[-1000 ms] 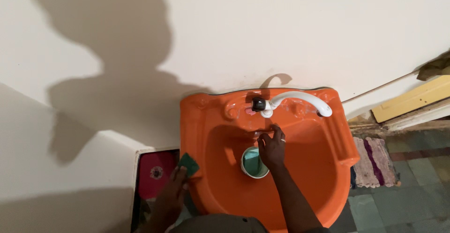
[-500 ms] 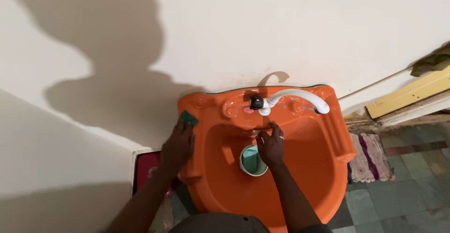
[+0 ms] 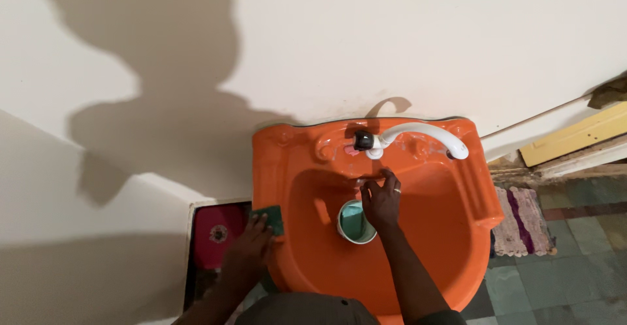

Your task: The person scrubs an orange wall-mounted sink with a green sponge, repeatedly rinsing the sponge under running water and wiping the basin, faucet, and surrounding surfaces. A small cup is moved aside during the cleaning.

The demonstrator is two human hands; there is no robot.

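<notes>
From the head camera we see our left hand (image 3: 251, 241) pinching a green scouring pad (image 3: 269, 219) flat against the left rim of the orange sink (image 3: 450, 233), so we judge we are scrubbing the rim. Our right hand (image 3: 381, 202), fingers loosely spread, rests inside the bowl above a pale green cup (image 3: 354, 222), below the white tap (image 3: 418, 137). Next the pad needs steady pressure along the rim.

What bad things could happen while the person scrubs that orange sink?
The left hand presses a green scrub pad on the orange sink's outer left rim; it might slip off toward the floor. The right hand rests inside the bowl beside a pale green cup, which a nudge could tip.
</notes>
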